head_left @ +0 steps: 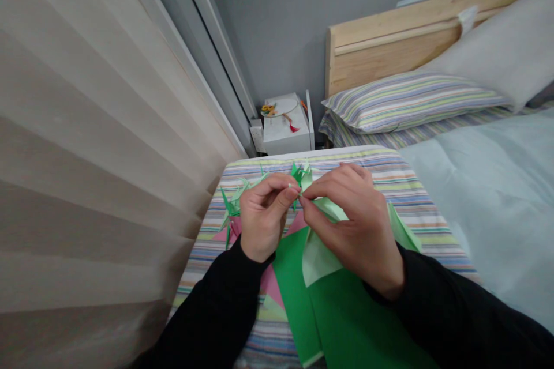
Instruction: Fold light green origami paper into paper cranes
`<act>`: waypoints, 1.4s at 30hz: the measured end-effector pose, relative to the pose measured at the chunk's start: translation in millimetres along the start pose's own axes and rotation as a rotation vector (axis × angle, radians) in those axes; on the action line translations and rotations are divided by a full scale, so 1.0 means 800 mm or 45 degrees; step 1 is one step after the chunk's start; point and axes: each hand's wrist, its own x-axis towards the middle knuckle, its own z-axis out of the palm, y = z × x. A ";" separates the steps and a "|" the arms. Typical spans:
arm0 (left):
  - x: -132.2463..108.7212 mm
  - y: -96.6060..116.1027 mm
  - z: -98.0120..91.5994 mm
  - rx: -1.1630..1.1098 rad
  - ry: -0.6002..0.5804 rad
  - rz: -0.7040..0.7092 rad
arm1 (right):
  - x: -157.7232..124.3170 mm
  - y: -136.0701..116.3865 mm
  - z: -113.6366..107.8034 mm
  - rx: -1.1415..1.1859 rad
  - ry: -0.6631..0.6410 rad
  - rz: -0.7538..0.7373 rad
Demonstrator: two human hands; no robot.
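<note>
My left hand (262,216) and my right hand (352,225) meet over a striped cushion (402,196), both pinching a pale green sheet of paper (320,251) that is partly folded. The fingertips touch at its upper edge, and the sheet hangs down under my right hand. Beneath it lie dark green sheets (341,311) and a pink sheet (270,282). Several small folded green paper figures (236,202) sit just beyond and left of my left hand.
A beige pleated blind (86,155) fills the left side. Behind the cushion stands a white bedside unit (285,124) with small items on top. To the right are a bed with a striped pillow (407,101), a grey pillow (506,52) and a wooden headboard (389,46).
</note>
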 end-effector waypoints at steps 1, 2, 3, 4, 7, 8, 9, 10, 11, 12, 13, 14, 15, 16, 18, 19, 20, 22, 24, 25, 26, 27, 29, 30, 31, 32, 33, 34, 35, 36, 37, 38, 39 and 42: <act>0.000 0.000 0.000 0.000 -0.005 0.000 | 0.000 0.000 0.000 0.001 0.004 0.002; 0.000 0.001 0.001 0.001 -0.011 0.002 | 0.000 0.000 0.000 0.001 0.008 0.005; 0.000 0.001 0.001 0.001 -0.016 0.005 | 0.000 0.000 0.000 -0.001 0.012 0.006; 0.000 0.001 0.001 0.003 -0.021 0.009 | -0.001 0.000 0.000 -0.003 0.016 0.006; 0.000 0.002 0.001 0.009 -0.029 0.012 | -0.001 0.000 0.000 -0.007 0.028 0.007; 0.001 0.002 0.001 0.008 -0.031 0.014 | -0.001 -0.001 0.000 -0.005 0.032 0.005; 0.001 0.002 0.001 0.004 -0.033 0.017 | -0.001 -0.001 -0.001 -0.004 0.034 0.003; 0.001 0.002 0.001 -0.002 -0.034 0.019 | -0.001 -0.002 -0.001 -0.004 0.035 0.001; 0.001 0.002 0.001 -0.007 -0.034 0.019 | -0.001 -0.002 -0.001 -0.006 0.034 -0.002; 0.002 0.002 0.002 -0.008 -0.029 0.015 | 0.000 -0.003 -0.002 -0.008 0.031 -0.003; 0.002 0.003 0.003 -0.008 -0.022 0.008 | 0.000 -0.004 -0.002 -0.010 0.027 -0.004; 0.002 0.003 0.004 -0.006 -0.014 -0.002 | 0.000 -0.004 -0.003 -0.012 0.024 -0.005; 0.002 0.004 0.004 -0.004 -0.009 -0.013 | 0.001 -0.004 -0.003 -0.012 0.023 -0.005; 0.002 0.004 0.005 -0.004 -0.007 -0.022 | 0.001 -0.005 -0.003 -0.012 0.023 -0.007; 0.002 0.005 0.005 -0.015 -0.014 -0.033 | 0.001 -0.005 -0.003 -0.008 0.027 -0.012; 0.002 0.005 0.005 -0.022 -0.020 -0.036 | 0.000 -0.005 -0.003 -0.008 0.032 -0.015; 0.001 0.005 0.005 -0.028 -0.023 -0.039 | 0.000 -0.005 -0.003 -0.009 0.036 -0.016; 0.000 0.004 0.004 -0.032 -0.025 -0.044 | 0.000 -0.005 -0.002 -0.014 0.039 -0.016; 0.000 0.003 0.003 -0.027 -0.024 -0.046 | 0.000 -0.005 -0.002 -0.021 0.036 -0.014; 0.000 0.003 0.003 -0.026 -0.025 -0.044 | 0.001 -0.005 -0.002 -0.023 0.035 -0.014; 0.000 0.003 0.003 -0.025 -0.028 -0.038 | 0.001 -0.005 -0.002 -0.023 0.036 -0.014; 0.000 0.003 0.003 -0.024 -0.032 -0.030 | 0.001 -0.005 -0.002 -0.024 0.038 -0.014; 0.000 0.003 0.003 -0.022 -0.039 -0.013 | 0.001 -0.005 -0.002 -0.022 0.046 -0.016; 0.001 0.003 0.003 -0.021 -0.039 -0.005 | 0.001 -0.005 -0.002 -0.022 0.048 -0.015; 0.001 0.004 0.003 -0.018 -0.034 -0.001 | 0.001 -0.005 -0.002 -0.022 0.047 -0.014; 0.001 0.004 0.003 -0.014 -0.025 0.002 | 0.000 -0.005 -0.002 -0.023 0.047 -0.012; 0.001 0.004 0.004 -0.012 -0.013 0.004 | 0.000 -0.005 -0.002 -0.024 0.042 -0.009; 0.001 0.004 0.004 -0.012 -0.002 0.003 | 0.000 -0.005 -0.002 -0.025 0.036 -0.006; 0.001 0.004 0.004 -0.014 0.005 0.002 | 0.000 -0.005 -0.002 -0.024 0.032 -0.003; 0.001 0.004 0.004 -0.019 0.009 0.003 | 0.000 -0.005 -0.002 -0.023 0.031 -0.002; 0.002 0.003 0.004 -0.025 0.008 0.007 | 0.000 -0.005 -0.002 -0.022 0.033 -0.004; 0.002 0.003 0.004 -0.029 0.007 0.010 | 0.000 -0.005 -0.002 -0.022 0.034 -0.004; 0.002 0.003 0.004 -0.028 0.007 0.011 | 0.000 -0.005 -0.002 -0.024 0.035 -0.005; 0.001 0.003 0.004 -0.015 0.015 0.012 | 0.000 -0.005 -0.001 -0.032 0.032 -0.001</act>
